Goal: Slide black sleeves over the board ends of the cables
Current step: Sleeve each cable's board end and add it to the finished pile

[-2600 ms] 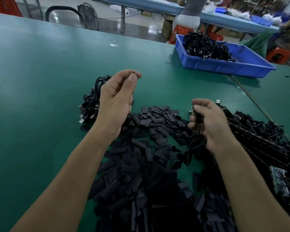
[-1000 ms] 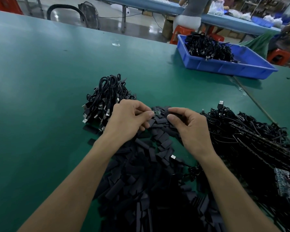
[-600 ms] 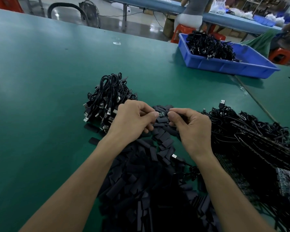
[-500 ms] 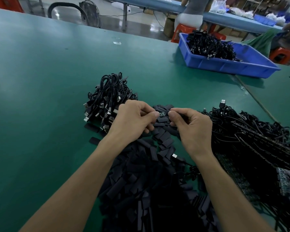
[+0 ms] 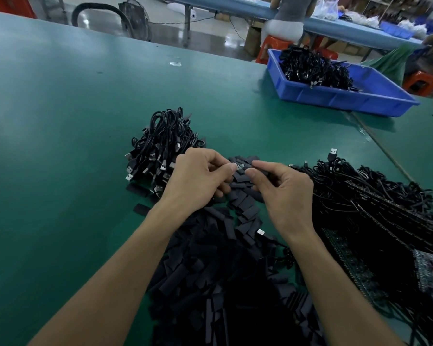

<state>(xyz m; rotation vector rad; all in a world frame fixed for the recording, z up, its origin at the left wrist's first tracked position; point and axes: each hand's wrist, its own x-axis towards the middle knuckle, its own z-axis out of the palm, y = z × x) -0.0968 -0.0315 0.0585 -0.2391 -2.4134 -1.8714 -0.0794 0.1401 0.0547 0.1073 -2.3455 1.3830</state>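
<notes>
Now: sleeving step, mid-fit | left hand [image 5: 198, 181] and right hand [image 5: 283, 193] both pinch one board end [image 5: 240, 167] between fingertips, just above sleeve pile [image 5: 245, 208] on desk [image 5: 60, 121] | sleeve itself not distinguishable | next, likely: align sleeve mouth, push it fully over board without snagging

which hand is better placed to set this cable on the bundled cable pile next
Probably the left hand: it sits right beside the bundled cable pile. The right hand is farther off, across the black sleeves, and both pinch the board end now.
</notes>
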